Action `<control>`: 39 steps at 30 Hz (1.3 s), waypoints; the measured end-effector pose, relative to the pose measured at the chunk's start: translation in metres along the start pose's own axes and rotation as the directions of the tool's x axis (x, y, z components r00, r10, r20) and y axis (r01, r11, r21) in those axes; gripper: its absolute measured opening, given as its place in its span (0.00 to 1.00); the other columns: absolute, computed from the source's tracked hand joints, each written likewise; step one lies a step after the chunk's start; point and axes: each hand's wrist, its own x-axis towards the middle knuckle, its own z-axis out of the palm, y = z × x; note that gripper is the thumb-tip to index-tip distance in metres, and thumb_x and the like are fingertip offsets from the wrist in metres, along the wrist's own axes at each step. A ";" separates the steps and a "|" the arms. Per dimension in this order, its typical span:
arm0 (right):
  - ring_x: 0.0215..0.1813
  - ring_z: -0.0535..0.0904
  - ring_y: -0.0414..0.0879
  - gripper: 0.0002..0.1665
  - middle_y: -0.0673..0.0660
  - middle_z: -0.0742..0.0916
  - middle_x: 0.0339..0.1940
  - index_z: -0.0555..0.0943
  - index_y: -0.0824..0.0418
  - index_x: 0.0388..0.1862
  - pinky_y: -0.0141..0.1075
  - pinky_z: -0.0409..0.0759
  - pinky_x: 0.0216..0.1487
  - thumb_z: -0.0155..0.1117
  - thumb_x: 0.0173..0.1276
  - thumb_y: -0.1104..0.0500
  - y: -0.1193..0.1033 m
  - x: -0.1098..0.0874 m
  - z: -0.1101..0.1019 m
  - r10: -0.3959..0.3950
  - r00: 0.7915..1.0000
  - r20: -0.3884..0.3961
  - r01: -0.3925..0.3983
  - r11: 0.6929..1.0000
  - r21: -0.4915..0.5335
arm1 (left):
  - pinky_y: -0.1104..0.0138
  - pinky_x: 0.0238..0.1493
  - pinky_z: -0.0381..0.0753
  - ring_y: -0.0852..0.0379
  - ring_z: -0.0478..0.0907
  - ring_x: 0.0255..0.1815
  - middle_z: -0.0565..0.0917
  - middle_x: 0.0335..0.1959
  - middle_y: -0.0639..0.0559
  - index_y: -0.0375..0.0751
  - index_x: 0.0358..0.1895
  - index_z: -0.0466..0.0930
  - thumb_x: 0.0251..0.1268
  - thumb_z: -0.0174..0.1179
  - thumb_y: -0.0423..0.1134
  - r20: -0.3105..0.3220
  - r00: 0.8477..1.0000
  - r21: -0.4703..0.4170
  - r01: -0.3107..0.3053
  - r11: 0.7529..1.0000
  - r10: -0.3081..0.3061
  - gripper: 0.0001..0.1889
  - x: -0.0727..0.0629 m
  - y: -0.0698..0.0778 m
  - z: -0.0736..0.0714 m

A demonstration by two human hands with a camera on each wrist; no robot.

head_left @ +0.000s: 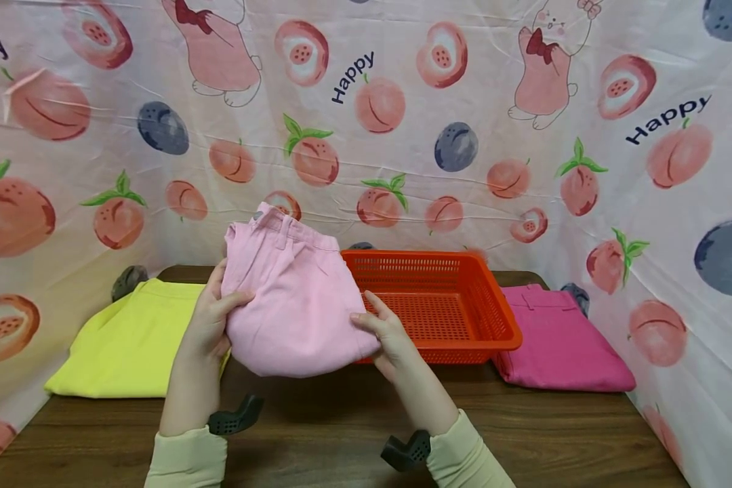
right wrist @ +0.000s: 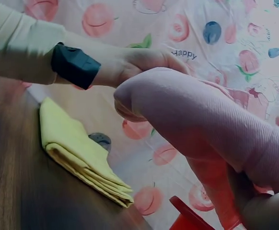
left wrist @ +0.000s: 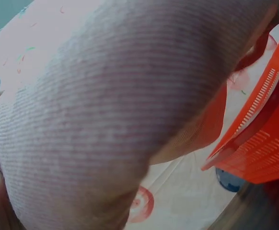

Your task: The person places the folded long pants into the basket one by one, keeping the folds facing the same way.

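Observation:
A folded pair of light pink pants (head_left: 293,305) hangs in the air above the table, its waistband with belt loops uppermost. My left hand (head_left: 215,313) grips its left side, thumb across the front and fingers behind. At the lower right corner my right hand (head_left: 385,333) pinches the cloth. In the left wrist view the pants (left wrist: 91,120) fill most of the picture and hide much of the hand. The right wrist view shows the rounded lower fold of the pants (right wrist: 202,115), with the left hand (right wrist: 146,62) at the far side.
An orange plastic basket (head_left: 506,318) stands behind the pants at centre right. Folded yellow pants (head_left: 122,346) lie on the left of the wooden table (head_left: 317,434); folded magenta pants (head_left: 561,346) lie on the right. A fruit-printed cloth (head_left: 402,149) hangs around the back and sides.

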 end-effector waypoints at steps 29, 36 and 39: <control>0.67 0.55 0.49 0.53 0.51 0.53 0.75 0.46 0.45 0.79 0.39 0.62 0.60 0.50 0.59 0.74 -0.025 0.011 -0.032 -0.124 0.980 0.155 0.139 0.986 -0.088 | 0.67 0.58 0.65 0.53 0.61 0.60 0.63 0.64 0.47 0.45 0.69 0.59 0.62 0.44 0.20 0.077 0.995 -0.014 0.072 0.997 -0.071 0.32 0.016 -0.027 0.029; 0.65 0.55 0.49 0.52 0.50 0.53 0.75 0.52 0.44 0.78 0.37 0.67 0.54 0.50 0.57 0.76 -0.028 0.010 -0.036 -0.168 0.978 0.120 0.187 0.969 -0.164 | 0.67 0.62 0.59 0.52 0.48 0.70 0.39 0.76 0.53 0.61 0.77 0.39 0.61 0.47 0.18 0.061 0.992 0.043 0.105 0.994 -0.107 0.48 0.018 -0.028 0.027; 0.65 0.55 0.49 0.52 0.49 0.52 0.75 0.54 0.44 0.78 0.37 0.67 0.54 0.49 0.56 0.76 -0.030 0.009 -0.038 -0.190 0.975 0.112 0.209 0.958 -0.196 | 0.68 0.62 0.60 0.51 0.47 0.70 0.33 0.76 0.54 0.68 0.77 0.35 0.62 0.48 0.18 0.081 0.990 0.059 0.107 0.993 -0.111 0.51 0.018 -0.029 0.026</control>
